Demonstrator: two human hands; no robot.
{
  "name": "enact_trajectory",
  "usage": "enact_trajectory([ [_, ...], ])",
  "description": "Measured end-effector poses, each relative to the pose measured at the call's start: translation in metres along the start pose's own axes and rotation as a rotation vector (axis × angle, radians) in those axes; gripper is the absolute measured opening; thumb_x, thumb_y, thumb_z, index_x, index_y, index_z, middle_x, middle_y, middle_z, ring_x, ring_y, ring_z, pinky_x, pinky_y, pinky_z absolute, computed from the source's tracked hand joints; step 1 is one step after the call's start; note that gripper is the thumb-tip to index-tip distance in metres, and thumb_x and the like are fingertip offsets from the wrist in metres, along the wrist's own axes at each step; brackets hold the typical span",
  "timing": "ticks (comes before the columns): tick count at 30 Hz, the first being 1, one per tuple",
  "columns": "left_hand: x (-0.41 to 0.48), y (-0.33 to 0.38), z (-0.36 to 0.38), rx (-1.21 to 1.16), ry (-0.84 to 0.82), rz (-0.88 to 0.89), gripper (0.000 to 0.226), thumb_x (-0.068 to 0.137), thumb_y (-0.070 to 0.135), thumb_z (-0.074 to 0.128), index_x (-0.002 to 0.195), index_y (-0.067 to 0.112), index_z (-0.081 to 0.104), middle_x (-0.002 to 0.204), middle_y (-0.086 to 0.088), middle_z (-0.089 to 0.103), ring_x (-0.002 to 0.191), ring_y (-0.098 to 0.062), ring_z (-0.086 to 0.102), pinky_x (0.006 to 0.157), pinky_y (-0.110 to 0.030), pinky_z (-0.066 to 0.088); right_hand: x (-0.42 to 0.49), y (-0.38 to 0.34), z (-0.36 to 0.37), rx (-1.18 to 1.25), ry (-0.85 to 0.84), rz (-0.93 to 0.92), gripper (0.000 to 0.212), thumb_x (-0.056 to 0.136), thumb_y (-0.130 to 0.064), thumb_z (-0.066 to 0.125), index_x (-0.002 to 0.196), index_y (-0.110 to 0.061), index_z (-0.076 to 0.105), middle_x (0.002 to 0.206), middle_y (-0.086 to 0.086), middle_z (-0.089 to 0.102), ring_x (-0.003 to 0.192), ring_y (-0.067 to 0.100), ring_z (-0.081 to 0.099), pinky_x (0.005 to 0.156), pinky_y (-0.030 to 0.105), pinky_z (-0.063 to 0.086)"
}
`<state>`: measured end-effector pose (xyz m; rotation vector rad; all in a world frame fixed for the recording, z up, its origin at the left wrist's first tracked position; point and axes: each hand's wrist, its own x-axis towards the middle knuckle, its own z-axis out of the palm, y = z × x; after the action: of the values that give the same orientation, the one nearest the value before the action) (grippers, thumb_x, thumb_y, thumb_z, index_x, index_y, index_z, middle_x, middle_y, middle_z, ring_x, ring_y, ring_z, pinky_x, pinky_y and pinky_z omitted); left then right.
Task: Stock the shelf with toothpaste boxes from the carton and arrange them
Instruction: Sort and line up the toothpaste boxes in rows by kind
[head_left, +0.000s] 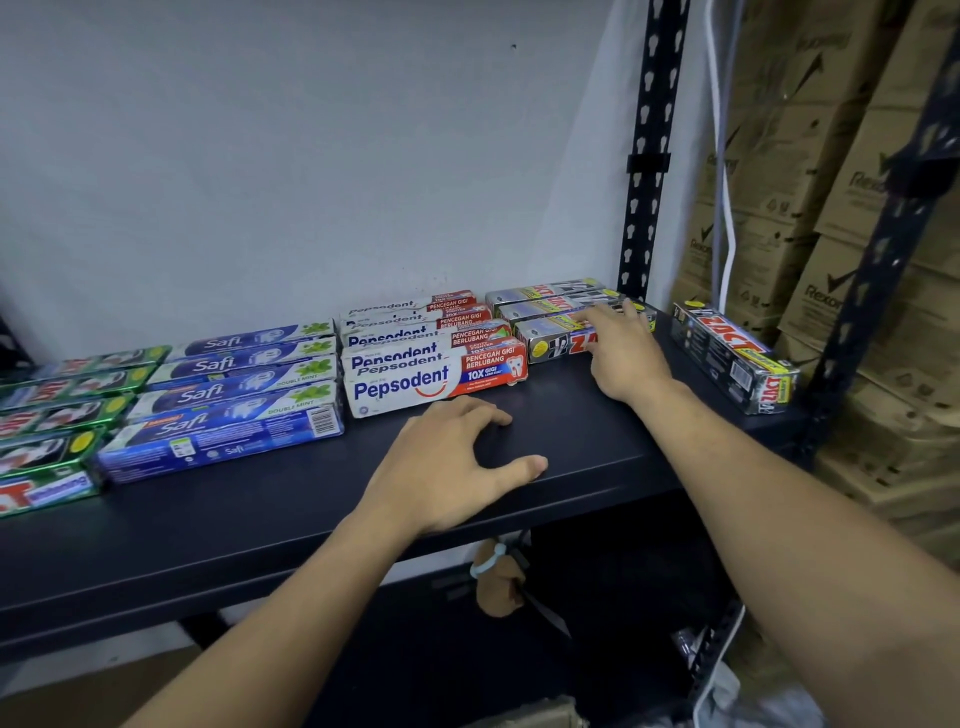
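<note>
My left hand resting on the dark metal shelf board, fingers spread, holding nothing, my right hand farther in, fingers straight on the row of silver-black Zact toothpaste boxes, white-red Pepsodent cardboard boxes just left, single Zact box apart at right.

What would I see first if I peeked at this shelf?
Probably the two hands reaching in: the right hand touches the silver Zact boxes at the back right, and the left hand rests on the dark shelf in front. Next, the bright rows of red-and-white Pepsodent boxes in the middle and blue Safi boxes to their left.
</note>
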<state>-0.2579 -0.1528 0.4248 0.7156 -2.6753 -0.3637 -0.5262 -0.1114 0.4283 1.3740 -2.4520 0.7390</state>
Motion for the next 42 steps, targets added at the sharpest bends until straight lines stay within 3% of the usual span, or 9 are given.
enact_trajectory([
  [4, -0.001, 0.001, -0.001, 0.001, 0.009, -0.002, 0.069, 0.077, 0.083, 0.048, 0.129, 0.038, 0.057, 0.136, 0.025, 0.049, 0.126, -0.001, 0.042, 0.109, -0.035, 0.037, -0.013, -0.005, -0.01, -0.058, 0.083, -0.004, 0.069, 0.082, 0.008, 0.055, 0.144, -0.02, 0.044, 0.151, 0.003, 0.04, 0.146, 0.034, 0.017, 0.117, 0.048, 0.025],
  [8, -0.002, 0.002, -0.001, 0.007, 0.012, -0.004, 0.068, 0.078, 0.082, 0.049, 0.129, 0.037, 0.057, 0.137, 0.023, 0.05, 0.126, -0.002, 0.043, 0.108, -0.034, 0.037, -0.031, -0.008, -0.025, -0.25, 0.112, -0.032, 0.06, 0.083, 0.0, 0.057, 0.141, -0.014, 0.048, 0.15, 0.009, 0.041, 0.143, 0.038, 0.022, 0.12, 0.048, 0.017],
  [14, -0.003, 0.001, 0.0, 0.017, 0.035, 0.005, 0.07, 0.077, 0.083, 0.048, 0.128, 0.036, 0.059, 0.137, 0.021, 0.052, 0.127, -0.003, 0.045, 0.107, -0.032, 0.039, -0.063, 0.017, -0.061, -0.452, 0.236, 0.171, 0.042, 0.079, -0.007, 0.054, 0.12, -0.006, 0.059, 0.133, 0.013, 0.053, 0.125, 0.044, 0.039, 0.106, 0.05, 0.033],
  [19, -0.005, 0.004, -0.001, 0.041, 0.046, 0.014, 0.07, 0.079, 0.081, 0.048, 0.13, 0.034, 0.06, 0.138, 0.017, 0.054, 0.128, -0.006, 0.046, 0.107, -0.033, 0.039, -0.095, 0.041, -0.071, -0.422, 0.159, 0.352, 0.036, 0.088, -0.011, 0.048, 0.124, -0.002, 0.05, 0.131, 0.017, 0.052, 0.113, 0.044, 0.048, 0.09, 0.047, 0.043],
  [27, -0.014, 0.009, -0.003, 0.137, 0.033, 0.038, 0.073, 0.086, 0.078, 0.039, 0.139, 0.03, 0.055, 0.147, 0.01, 0.05, 0.135, -0.011, 0.043, 0.11, -0.034, 0.038, -0.139, 0.037, -0.08, -0.147, 0.302, 0.235, 0.024, 0.093, -0.017, 0.054, 0.114, -0.008, 0.062, 0.113, 0.011, 0.06, 0.09, 0.039, 0.061, 0.071, 0.039, 0.048],
  [33, -0.02, 0.012, -0.003, 0.122, 0.019, 0.047, 0.065, 0.093, 0.071, 0.038, 0.14, 0.029, 0.054, 0.147, 0.007, 0.051, 0.135, -0.014, 0.044, 0.109, -0.035, 0.038, -0.183, 0.015, -0.09, -0.004, 0.327, 0.113, 0.032, 0.094, -0.013, 0.057, 0.125, -0.009, 0.064, 0.136, 0.007, 0.057, 0.113, 0.033, 0.06, 0.088, 0.04, 0.049],
  [36, -0.022, 0.017, -0.002, 0.043, 0.068, 0.038, 0.057, 0.094, 0.062, 0.048, 0.139, 0.028, 0.054, 0.141, 0.009, 0.056, 0.127, -0.014, 0.051, 0.102, -0.034, 0.042, -0.187, 0.016, -0.094, 0.013, 0.234, -0.007, 0.039, 0.092, -0.014, 0.061, 0.13, -0.021, 0.061, 0.142, -0.005, 0.053, 0.121, 0.025, 0.055, 0.096, 0.035, 0.045],
  [39, -0.022, 0.025, -0.001, -0.042, 0.103, 0.043, 0.057, 0.095, 0.049, 0.054, 0.146, 0.027, 0.045, 0.15, 0.008, 0.048, 0.135, -0.014, 0.045, 0.107, -0.032, 0.038, -0.186, 0.018, -0.098, 0.027, 0.119, -0.14, 0.049, 0.087, -0.01, 0.066, 0.132, -0.03, 0.058, 0.143, -0.016, 0.049, 0.124, 0.015, 0.049, 0.104, 0.033, 0.039],
  [42, -0.021, 0.036, -0.002, -0.156, 0.146, 0.057, 0.062, 0.098, 0.041, 0.055, 0.153, 0.024, 0.033, 0.158, 0.006, 0.036, 0.144, -0.014, 0.033, 0.116, -0.034, 0.03, -0.18, 0.016, -0.097, 0.045, 0.026, -0.216, 0.06, 0.084, -0.005, 0.067, 0.132, -0.04, 0.054, 0.144, -0.024, 0.045, 0.136, 0.008, 0.04, 0.114, 0.04, 0.03],
])
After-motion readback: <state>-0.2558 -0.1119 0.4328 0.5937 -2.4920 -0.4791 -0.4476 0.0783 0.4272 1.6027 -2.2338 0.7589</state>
